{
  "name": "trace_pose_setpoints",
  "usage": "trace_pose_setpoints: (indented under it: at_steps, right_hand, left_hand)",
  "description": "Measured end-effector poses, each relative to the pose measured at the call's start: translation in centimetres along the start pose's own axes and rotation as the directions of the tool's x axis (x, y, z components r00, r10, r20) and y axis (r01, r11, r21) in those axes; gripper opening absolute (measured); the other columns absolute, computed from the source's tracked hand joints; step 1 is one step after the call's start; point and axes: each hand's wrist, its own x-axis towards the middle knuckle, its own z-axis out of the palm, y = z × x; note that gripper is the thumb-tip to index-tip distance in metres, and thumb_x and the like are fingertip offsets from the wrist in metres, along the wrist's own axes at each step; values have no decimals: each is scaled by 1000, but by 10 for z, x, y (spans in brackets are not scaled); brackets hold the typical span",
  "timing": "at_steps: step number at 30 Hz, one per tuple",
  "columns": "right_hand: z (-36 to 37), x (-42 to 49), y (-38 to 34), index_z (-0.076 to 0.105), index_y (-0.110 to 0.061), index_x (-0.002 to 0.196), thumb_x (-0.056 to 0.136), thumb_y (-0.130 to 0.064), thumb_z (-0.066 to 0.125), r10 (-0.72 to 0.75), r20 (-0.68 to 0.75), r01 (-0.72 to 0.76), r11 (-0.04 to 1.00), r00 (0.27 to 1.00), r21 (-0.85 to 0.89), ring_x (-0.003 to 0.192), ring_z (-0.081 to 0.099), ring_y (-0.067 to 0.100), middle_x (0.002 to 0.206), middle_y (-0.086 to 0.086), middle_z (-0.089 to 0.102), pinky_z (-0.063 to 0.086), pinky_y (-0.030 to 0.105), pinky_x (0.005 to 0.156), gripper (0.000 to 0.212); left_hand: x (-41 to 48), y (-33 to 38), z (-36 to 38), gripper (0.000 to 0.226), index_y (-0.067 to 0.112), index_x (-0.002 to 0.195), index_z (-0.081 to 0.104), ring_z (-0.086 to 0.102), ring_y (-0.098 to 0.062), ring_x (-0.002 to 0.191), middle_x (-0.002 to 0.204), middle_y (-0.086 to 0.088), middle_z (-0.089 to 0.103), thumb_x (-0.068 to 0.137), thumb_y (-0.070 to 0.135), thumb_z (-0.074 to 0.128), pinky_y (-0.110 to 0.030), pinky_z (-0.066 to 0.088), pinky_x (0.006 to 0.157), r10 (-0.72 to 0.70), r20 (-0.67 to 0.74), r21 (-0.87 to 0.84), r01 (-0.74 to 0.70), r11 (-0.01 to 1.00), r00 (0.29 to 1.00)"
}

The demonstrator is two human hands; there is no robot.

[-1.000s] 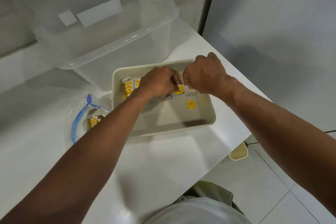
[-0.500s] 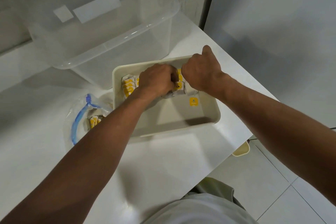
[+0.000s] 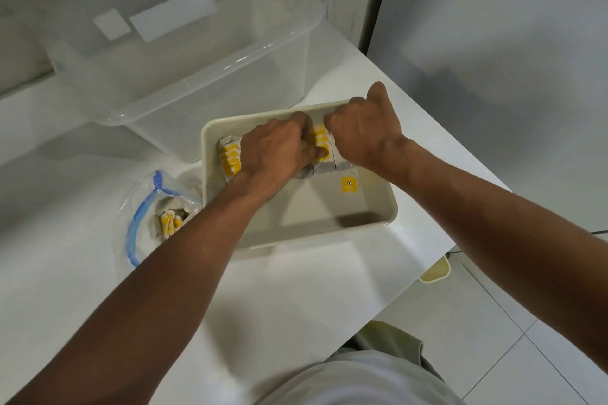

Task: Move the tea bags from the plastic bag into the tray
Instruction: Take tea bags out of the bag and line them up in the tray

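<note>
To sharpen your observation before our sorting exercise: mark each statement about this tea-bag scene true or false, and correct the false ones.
1. The left hand and right hand are both on tea bags inside the tray. True.
2. The plastic bag is empty. False: the plastic bag holds more tea bags.
3. The plastic bag lies to the right of the tray. False: it lies to its left.
4. A clear storage box stands beyond the tray. True.
5. A lone yellow tag lies on the tray floor. True.
</note>
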Motion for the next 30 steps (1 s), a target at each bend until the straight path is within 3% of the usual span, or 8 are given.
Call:
trace_pose_setpoints:
  at_steps: [4, 7, 12, 14, 17, 23, 26, 30]
  right_hand:
    - [-14, -9, 6, 53, -21, 83, 88, -10, 46, -48, -19, 48, 999, 999, -21, 59, 40, 18, 67, -3, 44, 31, 40, 83, 14]
    - [-23, -21, -5, 31, -18, 64, 90, -8, 44, -119, 69, 125, 989, 990, -76, 61, 39, 17, 62, -3, 33, 32, 42, 94, 31]
    - [-9, -26, -12, 41, -19, 69, 100, -24, 37, -141, 121, 145, 989, 982, -25, 86, 47, 20, 82, -1, 49, 27, 42, 104, 31]
    - [-5, -25, -13, 43, -20, 69, 100, -27, 36, -138, 96, 141, 990, 986, -21, 94, 52, 21, 86, -1, 58, 28, 41, 103, 32]
    - [-6, -25, -10, 34, -18, 63, 97, -22, 40, -119, 67, 120, 993, 991, -13, 83, 42, 21, 82, -1, 54, 29, 42, 99, 35]
    - [-10, -18, 0, 57, -24, 81, 92, -16, 50, -84, -13, 84, 996, 996, 9, 74, 44, 19, 74, -5, 54, 29, 38, 77, 15]
    - [-9, -16, -1, 66, -27, 90, 94, -30, 47, -12, -74, 29, 974, 997, 226, 80, 56, 21, 80, -6, 64, 32, 33, 74, 19]
    - [-13, -22, -9, 68, -36, 94, 92, -47, 51, 39, -40, -7, 804, 998, 594, 86, 63, 18, 92, -12, 70, 46, 29, 67, 20]
  left_hand:
    - [-9, -17, -2, 30, 32, 89, 68, 65, -18, 88, 78, 15, 65, 76, 59, 68, -32, 50, 72, 118, 156, -53, -111, 992, 981]
    - [-16, -21, 2, 28, 45, 110, 68, 62, -12, 103, 81, 26, 60, 85, 55, 66, -32, 51, 85, 225, 397, -86, -208, 974, 890]
    - [-19, -20, 11, 40, 48, 126, 57, 60, -20, 115, 122, 13, 66, 90, 62, 52, -34, 50, 82, 228, 343, 29, -253, 967, 911]
    - [-19, -21, 12, 40, 45, 123, 59, 61, -21, 112, 117, 12, 67, 89, 64, 53, -34, 50, 79, 230, 338, 24, -253, 967, 912]
    - [-20, -20, 10, 40, 44, 119, 61, 61, -16, 106, 107, 17, 66, 87, 67, 55, -36, 52, 83, 220, 348, -22, -227, 974, 911]
    - [-19, -26, 2, 27, 43, 102, 65, 55, -8, 87, 76, 27, 54, 85, 63, 62, -29, 49, 77, 227, 287, -125, -198, 972, 931]
    - [-22, -32, -6, 25, 39, 105, 68, 57, -11, 87, 77, 22, 56, 85, 55, 67, -30, 49, 81, 212, 252, -206, -161, 965, 944]
    - [-33, -40, -21, 25, 33, 107, 70, 63, -12, 88, 84, 14, 66, 87, 48, 69, -28, 48, 81, 177, 182, -308, -115, 944, 967]
